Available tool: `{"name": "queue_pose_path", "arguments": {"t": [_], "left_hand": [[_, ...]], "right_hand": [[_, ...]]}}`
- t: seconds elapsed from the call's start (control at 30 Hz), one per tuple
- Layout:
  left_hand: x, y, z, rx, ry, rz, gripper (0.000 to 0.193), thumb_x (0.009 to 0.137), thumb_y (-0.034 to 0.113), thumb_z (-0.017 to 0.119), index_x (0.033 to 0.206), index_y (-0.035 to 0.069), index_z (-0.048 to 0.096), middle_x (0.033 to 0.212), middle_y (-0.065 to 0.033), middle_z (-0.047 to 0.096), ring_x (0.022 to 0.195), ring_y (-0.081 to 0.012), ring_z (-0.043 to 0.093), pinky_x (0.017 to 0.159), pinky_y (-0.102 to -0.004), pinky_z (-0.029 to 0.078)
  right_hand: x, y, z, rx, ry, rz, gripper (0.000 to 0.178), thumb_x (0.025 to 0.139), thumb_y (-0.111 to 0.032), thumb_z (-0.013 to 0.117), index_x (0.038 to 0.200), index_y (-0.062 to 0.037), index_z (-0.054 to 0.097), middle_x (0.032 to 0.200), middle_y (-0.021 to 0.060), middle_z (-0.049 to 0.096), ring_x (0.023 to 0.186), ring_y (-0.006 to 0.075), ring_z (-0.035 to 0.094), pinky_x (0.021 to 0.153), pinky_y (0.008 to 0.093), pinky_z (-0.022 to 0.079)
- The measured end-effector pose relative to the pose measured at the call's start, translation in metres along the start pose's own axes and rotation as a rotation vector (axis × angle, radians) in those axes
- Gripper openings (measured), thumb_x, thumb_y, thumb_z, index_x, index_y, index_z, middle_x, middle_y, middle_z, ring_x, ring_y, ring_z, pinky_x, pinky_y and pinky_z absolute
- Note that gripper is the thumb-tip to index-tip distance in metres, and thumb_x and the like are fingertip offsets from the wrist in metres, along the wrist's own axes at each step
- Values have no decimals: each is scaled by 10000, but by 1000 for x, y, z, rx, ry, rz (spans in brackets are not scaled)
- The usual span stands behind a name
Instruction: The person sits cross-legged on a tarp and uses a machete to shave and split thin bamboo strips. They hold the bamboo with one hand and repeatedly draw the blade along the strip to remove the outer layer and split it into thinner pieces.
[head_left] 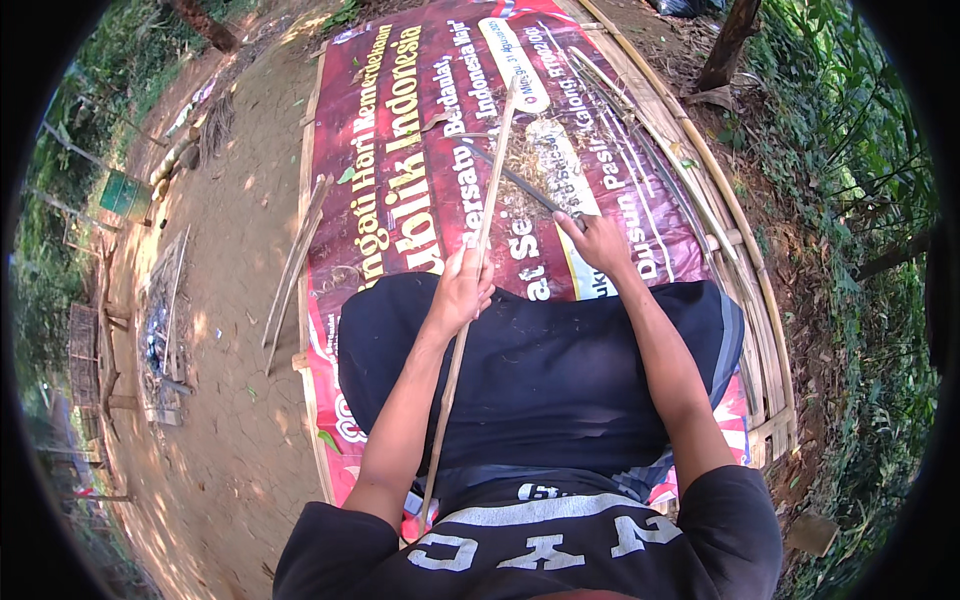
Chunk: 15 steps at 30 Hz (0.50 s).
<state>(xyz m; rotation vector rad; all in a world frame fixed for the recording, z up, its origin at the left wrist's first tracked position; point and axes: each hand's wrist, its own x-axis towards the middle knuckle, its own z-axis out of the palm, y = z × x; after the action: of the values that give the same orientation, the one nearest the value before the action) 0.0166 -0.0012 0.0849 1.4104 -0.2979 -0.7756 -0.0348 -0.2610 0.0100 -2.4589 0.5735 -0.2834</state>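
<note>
My left hand (pixel 463 288) is closed round a long, pale bamboo strip (pixel 497 160). The strip runs from beside my waist, over my lap, to the far middle of the banner. A long-bladed knife (pixel 525 185) is gripped in my right hand (pixel 598 243), its handle mostly hidden by the fingers. The dark blade slants up and left, its outer part crossing the strip; whether they touch I cannot tell. Under both lies a dark red printed banner (pixel 385 215) strewn with pale shavings (pixel 590 130). My legs, in dark cloth, are folded on it.
The banner covers a bamboo-slat platform (pixel 757 345). More split strips (pixel 650 125) lie along its right side, and several lean at the left edge (pixel 298 260). Bare, cracked earth (pixel 235 330) stretches left. Green plants (pixel 875 300) and a tree trunk (pixel 728 45) stand to the right.
</note>
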Motion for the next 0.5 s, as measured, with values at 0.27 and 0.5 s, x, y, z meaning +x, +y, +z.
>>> {"name": "queue_pose_path", "arguments": {"t": [0.27,0.5], "left_hand": [[29,-39,-17,-122,-1,-111,365,1089,425,325,915,114,407,572,28,321,383,-57,275,339,-227,249],[51,-46,-3,-144,-90,-104,359,1093,382,343,918,89,457,569,36,327,391,-62,291,343,-231,251]], "right_hand": [[-6,23,-6,327,155,-68,676,984,-541,521,655,47,574,524,198,467,483,323,439,540,497,340],[-29,-19,17,71,-117,-372,628,914,-611,570,729,-24,692,516,187,551,526,404,597,545,479,474]]}}
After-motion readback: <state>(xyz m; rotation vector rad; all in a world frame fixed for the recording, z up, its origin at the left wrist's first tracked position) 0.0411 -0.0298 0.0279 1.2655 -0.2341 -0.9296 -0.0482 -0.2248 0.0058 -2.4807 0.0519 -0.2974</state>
